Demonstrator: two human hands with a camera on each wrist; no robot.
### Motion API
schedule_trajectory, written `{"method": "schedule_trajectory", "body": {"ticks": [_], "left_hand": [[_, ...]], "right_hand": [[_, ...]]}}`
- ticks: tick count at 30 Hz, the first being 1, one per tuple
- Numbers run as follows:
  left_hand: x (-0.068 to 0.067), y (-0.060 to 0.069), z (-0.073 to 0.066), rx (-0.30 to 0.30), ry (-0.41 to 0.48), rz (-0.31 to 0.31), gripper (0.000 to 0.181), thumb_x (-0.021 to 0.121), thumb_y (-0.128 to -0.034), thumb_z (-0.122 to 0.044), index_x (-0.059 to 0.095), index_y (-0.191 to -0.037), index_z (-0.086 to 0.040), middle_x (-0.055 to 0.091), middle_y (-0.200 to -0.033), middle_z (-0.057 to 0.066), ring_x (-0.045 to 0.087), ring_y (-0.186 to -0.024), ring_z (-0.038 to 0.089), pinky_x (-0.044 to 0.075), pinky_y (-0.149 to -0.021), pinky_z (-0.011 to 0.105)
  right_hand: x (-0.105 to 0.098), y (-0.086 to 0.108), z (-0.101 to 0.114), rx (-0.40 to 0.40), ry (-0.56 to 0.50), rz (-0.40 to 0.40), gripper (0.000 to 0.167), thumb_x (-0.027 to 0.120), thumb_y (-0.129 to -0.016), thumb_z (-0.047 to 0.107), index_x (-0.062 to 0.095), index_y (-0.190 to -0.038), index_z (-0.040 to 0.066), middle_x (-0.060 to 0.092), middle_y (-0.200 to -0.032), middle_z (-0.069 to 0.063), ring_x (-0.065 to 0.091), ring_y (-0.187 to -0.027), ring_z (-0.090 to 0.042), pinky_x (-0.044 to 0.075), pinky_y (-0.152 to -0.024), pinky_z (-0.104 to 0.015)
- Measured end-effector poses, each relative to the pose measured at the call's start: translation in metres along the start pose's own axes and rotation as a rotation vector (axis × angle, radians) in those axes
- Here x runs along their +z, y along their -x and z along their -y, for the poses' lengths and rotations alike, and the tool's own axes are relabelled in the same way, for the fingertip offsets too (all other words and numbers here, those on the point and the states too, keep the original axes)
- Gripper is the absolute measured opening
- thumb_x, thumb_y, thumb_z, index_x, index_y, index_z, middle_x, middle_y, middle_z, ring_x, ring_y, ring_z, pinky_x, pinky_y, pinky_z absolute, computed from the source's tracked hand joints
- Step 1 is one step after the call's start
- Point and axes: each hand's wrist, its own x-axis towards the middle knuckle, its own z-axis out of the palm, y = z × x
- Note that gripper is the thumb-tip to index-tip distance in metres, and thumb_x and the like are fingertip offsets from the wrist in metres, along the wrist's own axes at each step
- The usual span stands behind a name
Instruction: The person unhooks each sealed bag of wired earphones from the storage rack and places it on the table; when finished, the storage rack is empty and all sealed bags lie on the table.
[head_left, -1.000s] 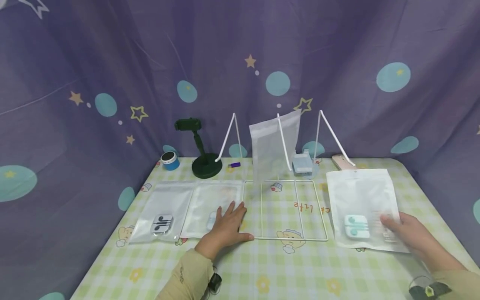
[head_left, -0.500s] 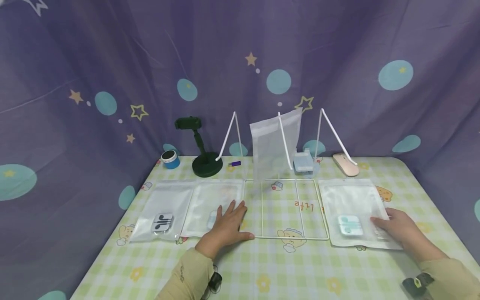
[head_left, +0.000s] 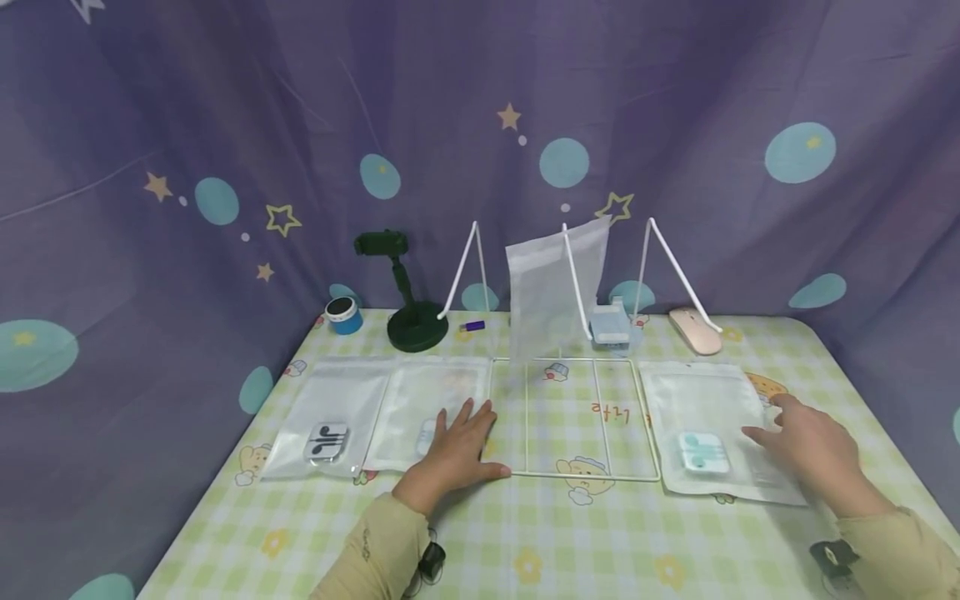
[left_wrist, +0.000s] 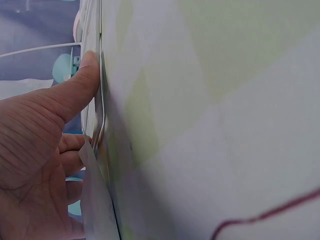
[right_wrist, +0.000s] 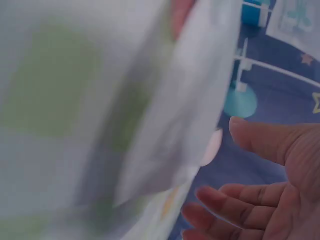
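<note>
My left hand (head_left: 454, 457) lies with spread fingers over the lower right part of the middle-left pouch (head_left: 405, 400), its thumb on the front bar of the white wire rack (head_left: 585, 477). At the right, my right hand (head_left: 817, 450) is just over the right edge of a white pouch (head_left: 675, 392) holding teal-and-white earphones (head_left: 703, 452). In the right wrist view its thumb and fingers (right_wrist: 240, 205) are apart, with nothing between them. A far-left pouch (head_left: 330, 392) holds dark earphones (head_left: 327, 441). One more pouch (head_left: 551, 292) hangs on the rack's middle hook.
Along the back stand a blue-and-white jar (head_left: 344, 317), a dark green phone stand (head_left: 417, 327), a purple USB stick (head_left: 473, 326), a light blue holder (head_left: 611, 325) and a pink mouse (head_left: 696, 331). The rack's two outer hooks rise on either side.
The right pouch has moved left and down flat beside the rack, uncovering the mouse. My right hand has let go of it and lifted slightly. My left hand has stayed in place.
</note>
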Motion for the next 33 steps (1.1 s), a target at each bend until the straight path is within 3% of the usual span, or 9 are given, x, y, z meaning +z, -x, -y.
{"method": "schedule_trajectory", "body": {"ticks": [4, 8, 10, 14, 19, 25, 30, 33], "left_hand": [[-0.002, 0.001, 0.0, -0.006, -0.005, 0.002, 0.095, 0.073, -0.0774, -0.059, 0.039, -0.148, -0.006, 0.029, -0.158, 0.011, 0.016, -0.147, 0.036, 0.008, -0.11, 0.067], [-0.002, 0.001, 0.001, -0.01, -0.004, 0.009, 0.095, 0.073, -0.0777, -0.059, 0.038, -0.149, -0.007, 0.028, -0.158, 0.011, 0.015, -0.147, 0.035, 0.007, -0.11, 0.067], [-0.002, 0.001, 0.001, -0.009, -0.004, 0.012, 0.095, 0.073, -0.0777, -0.059, 0.038, -0.149, -0.007, 0.028, -0.158, 0.01, 0.015, -0.147, 0.035, 0.007, -0.11, 0.067], [-0.003, 0.001, 0.002, -0.007, -0.01, 0.008, 0.095, 0.072, -0.078, -0.06, 0.037, -0.149, -0.007, 0.027, -0.159, 0.01, 0.015, -0.147, 0.035, 0.007, -0.11, 0.067], [-0.006, 0.002, 0.002, -0.015, -0.014, 0.005, 0.094, 0.072, -0.0786, -0.059, 0.037, -0.149, -0.007, 0.027, -0.159, 0.01, 0.015, -0.147, 0.034, 0.007, -0.111, 0.066], [-0.007, 0.001, 0.0, -0.008, -0.004, 0.01, 0.093, 0.073, -0.0789, -0.058, 0.038, -0.149, -0.007, 0.028, -0.158, 0.01, 0.016, -0.147, 0.035, 0.007, -0.111, 0.066], [-0.003, 0.001, 0.0, -0.014, -0.017, 0.011, 0.093, 0.072, -0.0786, -0.059, 0.039, -0.149, -0.008, 0.029, -0.158, 0.009, 0.017, -0.147, 0.034, 0.008, -0.111, 0.066], [-0.001, 0.001, 0.0, -0.014, -0.014, 0.009, 0.093, 0.072, -0.0782, -0.06, 0.039, -0.149, -0.008, 0.029, -0.158, 0.009, 0.017, -0.147, 0.033, 0.008, -0.111, 0.066]], "right_hand": [[-0.001, -0.008, 0.025, -0.128, -0.031, -0.104, 0.067, 0.074, -0.084, 0.036, 0.051, -0.125, -0.011, 0.062, -0.109, -0.03, 0.061, -0.09, -0.047, 0.048, -0.061, -0.051], [-0.001, -0.015, 0.057, -0.311, -0.127, -0.193, 0.057, 0.076, -0.085, 0.026, 0.055, -0.126, -0.008, 0.063, -0.114, -0.029, 0.062, -0.097, -0.046, 0.049, -0.073, -0.056], [-0.002, -0.019, 0.074, -0.389, -0.189, -0.196, 0.056, 0.075, -0.087, 0.024, 0.054, -0.13, -0.005, 0.063, -0.118, -0.027, 0.061, -0.101, -0.045, 0.049, -0.078, -0.056], [-0.006, -0.033, 0.106, -0.474, -0.318, -0.128, 0.056, 0.071, -0.091, 0.025, 0.051, -0.136, 0.0, 0.056, -0.131, -0.024, 0.058, -0.112, -0.043, 0.047, -0.089, -0.056], [-0.007, -0.059, 0.138, -0.491, -0.481, -0.002, 0.065, 0.068, -0.093, 0.031, 0.042, -0.145, 0.001, 0.045, -0.144, -0.022, 0.049, -0.126, -0.042, 0.042, -0.099, -0.054], [-0.002, -0.086, 0.165, -0.475, -0.644, 0.092, 0.078, 0.068, -0.093, 0.025, 0.025, -0.151, -0.003, 0.028, -0.154, -0.025, 0.034, -0.136, -0.045, 0.038, -0.104, -0.054], [0.006, -0.1, 0.183, -0.418, -0.75, 0.159, 0.097, 0.07, -0.091, 0.028, 0.003, -0.156, 0.001, 0.009, -0.16, -0.023, 0.017, -0.144, -0.043, 0.03, -0.11, -0.054], [0.011, -0.106, 0.189, -0.378, -0.801, 0.167, 0.107, 0.072, -0.09, 0.027, -0.01, -0.155, 0.005, 0.004, -0.16, -0.024, 0.013, -0.144, -0.045, 0.027, -0.111, -0.056]]}}
